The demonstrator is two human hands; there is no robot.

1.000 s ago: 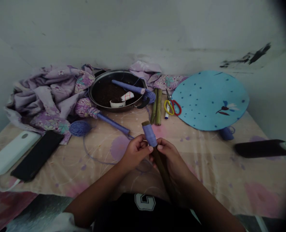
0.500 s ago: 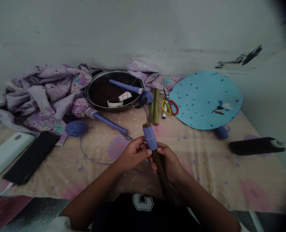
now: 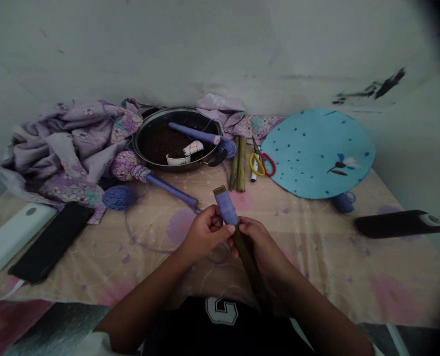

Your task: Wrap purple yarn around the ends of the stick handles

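A greenish-brown stick (image 3: 247, 257) slants up and away from my body, its far end wound with purple yarn (image 3: 226, 206) below a bare cut tip. My left hand (image 3: 208, 235) is closed on the stick, thumb pressed at the lower edge of the winding. My right hand (image 3: 262, 244) grips the stick from the other side, its thumb near the same edge. A loose strand of yarn runs along the cloth from a purple yarn ball (image 3: 119, 198) towards my left hand. Some of my fingers are hidden behind the stick.
A dark pan (image 3: 155, 163) holds soil and a yarn-wrapped stick. Around it lie floral cloth (image 3: 67, 148), a wrapped stick with a cloth head (image 3: 173, 190), bare sticks (image 3: 242, 165), scissors (image 3: 262, 163), a marker (image 3: 254, 173), a blue disc (image 3: 316, 158), a phone (image 3: 52, 242) and a white device (image 3: 17, 237).
The wrapped end of the stick has tilted slightly to the left and towards me. Both hands keep their hold near the lower edge of the yarn.
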